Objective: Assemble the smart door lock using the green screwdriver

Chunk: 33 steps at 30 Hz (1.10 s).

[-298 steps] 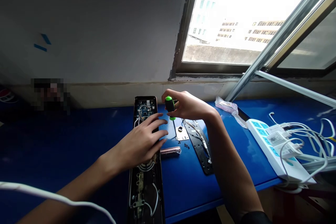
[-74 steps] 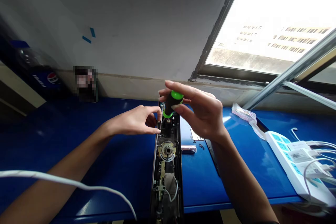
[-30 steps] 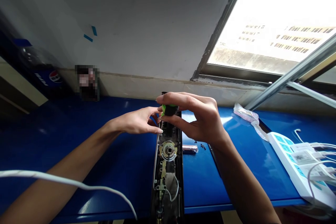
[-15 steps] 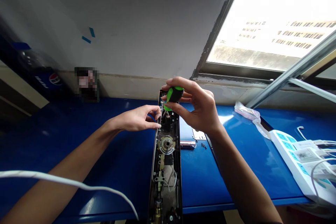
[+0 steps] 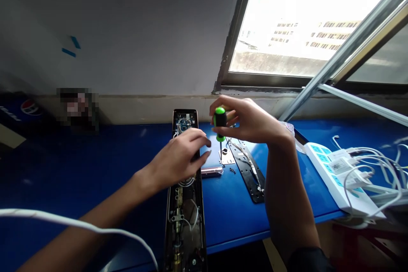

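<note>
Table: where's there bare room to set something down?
Between the wall, case and left forearm; also between case, tube, black plate and front edge. Crowded around the screws and metal plate, and at the power strip.

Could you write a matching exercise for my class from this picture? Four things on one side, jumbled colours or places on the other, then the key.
Column one
1. screwdriver
2. power strip
3. left hand
4. small dark screws

Column two
A. over the long open case
B. on the blue table, beside the flat black plate
C. white and light blue
D. held by the right hand

Right pairs: 1-D, 2-C, 3-A, 4-B
</note>
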Each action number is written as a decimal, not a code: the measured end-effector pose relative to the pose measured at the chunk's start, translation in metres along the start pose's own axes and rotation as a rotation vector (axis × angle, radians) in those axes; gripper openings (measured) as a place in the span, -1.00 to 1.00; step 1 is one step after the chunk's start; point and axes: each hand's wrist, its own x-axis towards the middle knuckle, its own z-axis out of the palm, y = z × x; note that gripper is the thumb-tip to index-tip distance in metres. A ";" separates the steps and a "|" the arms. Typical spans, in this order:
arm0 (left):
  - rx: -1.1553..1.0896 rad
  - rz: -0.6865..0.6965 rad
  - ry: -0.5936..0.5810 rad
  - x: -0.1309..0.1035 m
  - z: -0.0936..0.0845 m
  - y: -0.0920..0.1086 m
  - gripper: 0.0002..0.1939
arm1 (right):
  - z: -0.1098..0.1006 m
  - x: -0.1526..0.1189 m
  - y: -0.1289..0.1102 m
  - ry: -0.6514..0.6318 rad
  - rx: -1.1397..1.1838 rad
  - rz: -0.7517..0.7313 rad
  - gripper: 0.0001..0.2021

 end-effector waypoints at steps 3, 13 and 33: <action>0.068 0.119 -0.108 -0.001 0.021 -0.003 -0.78 | -0.002 0.000 0.016 -0.113 -0.072 0.085 -0.73; 0.098 0.140 -0.165 -0.004 0.027 -0.012 -0.79 | 0.012 0.009 0.038 -0.118 -0.089 0.101 -0.70; 0.106 0.121 -0.109 -0.005 0.009 -0.009 -0.77 | 0.014 0.011 0.035 -0.061 -0.058 0.087 -0.75</action>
